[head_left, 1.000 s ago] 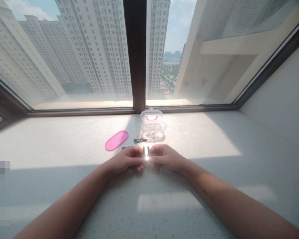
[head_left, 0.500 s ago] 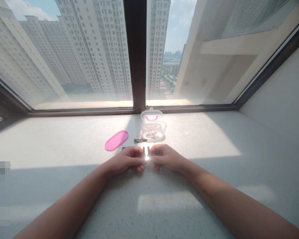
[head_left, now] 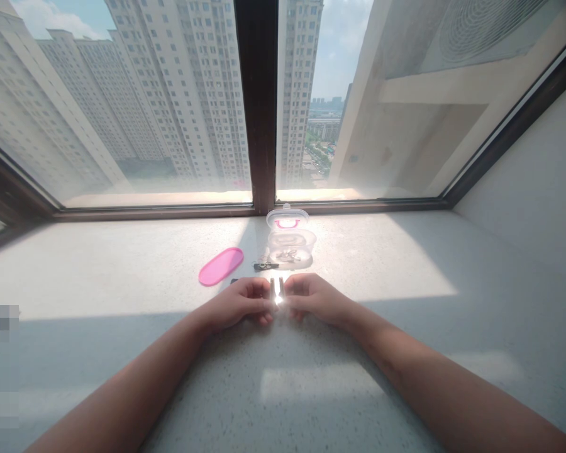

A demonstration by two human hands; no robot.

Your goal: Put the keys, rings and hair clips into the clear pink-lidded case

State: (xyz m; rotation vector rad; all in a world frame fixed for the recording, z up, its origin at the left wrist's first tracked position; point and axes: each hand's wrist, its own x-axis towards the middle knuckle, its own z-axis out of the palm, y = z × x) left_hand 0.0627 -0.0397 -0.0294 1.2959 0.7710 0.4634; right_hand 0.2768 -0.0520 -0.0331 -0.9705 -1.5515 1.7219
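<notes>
Close together over the sill, my left hand [head_left: 246, 301] and my right hand [head_left: 314, 297] are both closed in a pinch. Between the left fingertips stands a slim shiny metal piece [head_left: 272, 288]. A matching metal piece [head_left: 282, 287] is pinched by the right hand, almost parallel to the first. Bright glare at their lower ends hides whether they join. Just beyond the fingers lies a small dark item with a metal ring [head_left: 265, 266]. Another dark object [head_left: 234, 281] is mostly covered by the left hand.
A clear plastic box [head_left: 307, 242] with small metal items inside stands behind the hands. Its lid [head_left: 274, 217], with a pink handle, leans by the window frame [head_left: 263, 157]. Left of it, a pink oval tray [head_left: 221, 267] rests on the speckled sill [head_left: 122, 264].
</notes>
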